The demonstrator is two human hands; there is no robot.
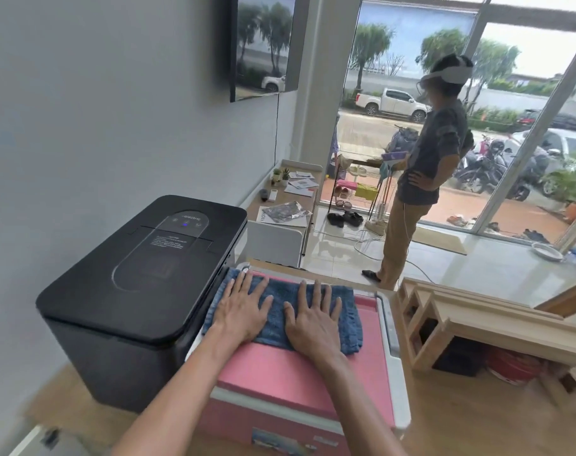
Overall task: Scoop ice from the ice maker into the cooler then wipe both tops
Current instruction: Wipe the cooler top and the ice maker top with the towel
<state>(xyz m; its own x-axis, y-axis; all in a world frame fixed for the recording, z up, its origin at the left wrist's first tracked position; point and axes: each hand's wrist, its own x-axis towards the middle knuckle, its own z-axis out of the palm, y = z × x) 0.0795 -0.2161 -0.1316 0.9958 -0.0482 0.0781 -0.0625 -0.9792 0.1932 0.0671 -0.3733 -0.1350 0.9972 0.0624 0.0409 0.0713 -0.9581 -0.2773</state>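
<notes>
A pink cooler (pixel 300 380) with a white rim stands on the wooden table, its lid closed. A folded blue towel (pixel 280 301) lies across the far half of the lid. My left hand (pixel 242 307) and my right hand (pixel 313 319) both press flat on the towel, fingers spread. The black ice maker (pixel 138 278) stands right beside the cooler on its left, lid closed, a blue light lit on its control panel.
A grey wall runs along the left. A wooden shelf unit (pixel 477 320) stands to the right of the cooler. A person wearing a headset (pixel 421 179) stands farther off by the glass doors, next to a desk with papers (pixel 293 199).
</notes>
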